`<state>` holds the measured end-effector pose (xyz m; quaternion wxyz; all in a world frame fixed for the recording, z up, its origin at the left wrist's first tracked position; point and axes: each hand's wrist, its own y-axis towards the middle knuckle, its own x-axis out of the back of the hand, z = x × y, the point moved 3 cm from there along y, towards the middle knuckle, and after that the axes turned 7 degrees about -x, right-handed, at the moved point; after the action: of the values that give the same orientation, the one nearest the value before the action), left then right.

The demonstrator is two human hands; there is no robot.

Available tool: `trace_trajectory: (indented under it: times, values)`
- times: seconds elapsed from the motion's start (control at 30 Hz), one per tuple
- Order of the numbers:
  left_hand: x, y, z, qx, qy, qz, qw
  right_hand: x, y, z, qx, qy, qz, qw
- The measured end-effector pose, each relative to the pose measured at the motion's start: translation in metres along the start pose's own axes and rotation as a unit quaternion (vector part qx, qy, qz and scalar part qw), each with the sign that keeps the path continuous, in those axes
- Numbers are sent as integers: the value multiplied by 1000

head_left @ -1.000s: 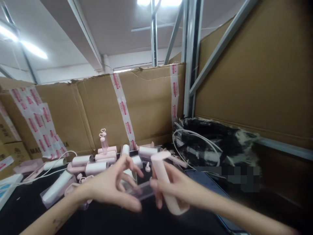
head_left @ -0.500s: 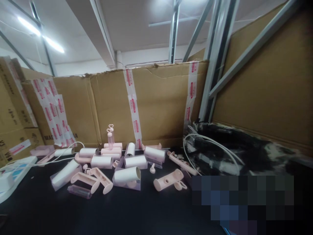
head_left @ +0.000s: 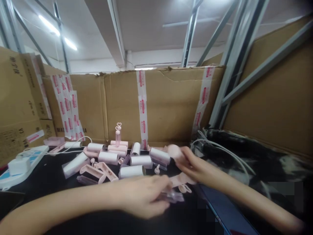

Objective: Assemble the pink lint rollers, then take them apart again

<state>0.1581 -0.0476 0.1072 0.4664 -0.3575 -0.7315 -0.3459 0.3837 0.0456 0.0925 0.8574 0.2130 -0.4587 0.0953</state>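
Observation:
My left hand (head_left: 146, 195) reaches in from the lower left, its fingers closed on a clear plastic piece (head_left: 172, 196). My right hand (head_left: 188, 161), blurred, comes from the lower right with its fingers round a pale pink part (head_left: 175, 152). Beneath it lies a pink holder (head_left: 178, 179), partly hidden, beside a heart-looped pink wand (head_left: 185, 188). To the left are white tubes (head_left: 141, 161) in clear trays, pink brackets (head_left: 91, 171), and a pink bottle with a heart top (head_left: 118, 137) standing upright on stacked pink pieces (head_left: 117, 150).
A white power strip (head_left: 31, 173) with a plug and cables lies at the left. Cardboard walls (head_left: 122, 104) stand behind. At the right are a black plastic bag (head_left: 234, 153) with white cable and a dark blue flat object (head_left: 225, 209).
Both hands have come into view, the left over the front of the pieces with a clear piece in it, the right holding a pink part. The view has shifted, so the scene sits further right.

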Motion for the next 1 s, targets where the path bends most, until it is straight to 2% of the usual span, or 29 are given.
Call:
trace_trajectory:
  times: [0.03,0.1,0.13,0.2,0.3,0.4,0.47,0.53,0.63,0.73,0.8,0.9,1.0]
  values:
    - [0,23,6,-37,66,11,997,-3,20,3,7,-50,-6,999]
    - [-1,66,29,-73,186,39,979,-8,60,3,-19,-164,-15,986]
    - [-1,84,42,-85,232,51,968,-9,77,1,-30,-189,-22,981]
    - [3,113,73,-33,271,34,961,-10,103,-11,-58,-226,-33,972]
    - [8,136,111,24,262,20,965,-15,126,-36,-92,-252,-21,963]
    - [6,139,134,69,241,3,968,-27,138,-57,-108,-261,7,959]
    - [6,132,144,91,234,-29,968,-35,143,-65,-99,-254,16,962]
    - [10,116,151,105,232,-75,964,-42,147,-70,-78,-236,14,969]
    - [29,73,163,138,238,-166,947,-46,149,-71,-39,-205,-7,978]
    - [55,24,180,197,244,-261,913,-47,149,-67,1,-184,-29,982]
    - [65,-2,196,238,232,-318,888,-50,150,-63,24,-181,-38,983]
    - [62,-24,221,291,146,-394,860,-57,151,-56,46,-188,-49,980]
    - [53,-24,237,291,72,-405,864,-59,146,-50,61,-193,-55,978]
